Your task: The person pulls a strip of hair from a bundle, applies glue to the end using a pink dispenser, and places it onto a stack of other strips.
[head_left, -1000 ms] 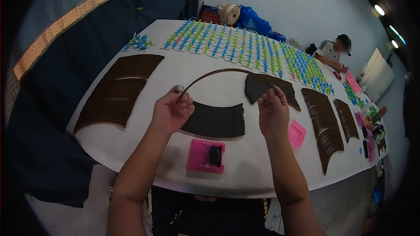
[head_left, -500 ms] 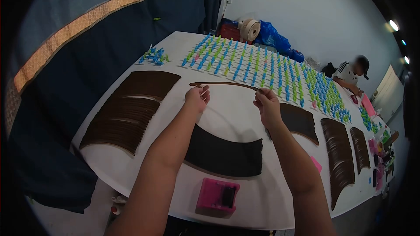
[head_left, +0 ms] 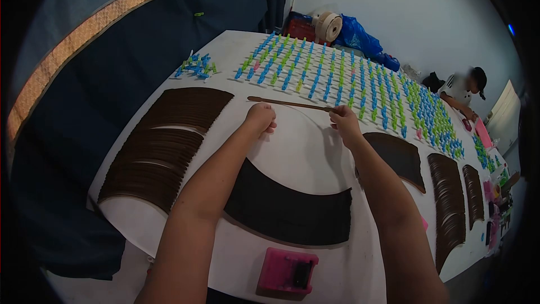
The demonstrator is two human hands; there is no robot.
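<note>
A thin, slightly curved brown strip (head_left: 289, 103) lies low over the white table (head_left: 306, 152), just in front of the rows of blue and green clips (head_left: 337, 79). My left hand (head_left: 260, 117) has its fingers curled against the strip near its left end; the fingertips are hidden behind the hand. My right hand (head_left: 344, 121) pinches the strip's right end. Both arms reach far across the table.
A fanned stack of brown strips (head_left: 163, 141) covers the left side, and more stacks (head_left: 450, 202) lie at the right. A dark curved sheet (head_left: 287, 205) lies under my arms. A pink box (head_left: 287, 272) sits at the near edge. Another person (head_left: 464, 87) works at the far right.
The strip, held up and arched a second ago, has gone forward and down to the table by the clips and flattened. Both hands reached out with it.
</note>
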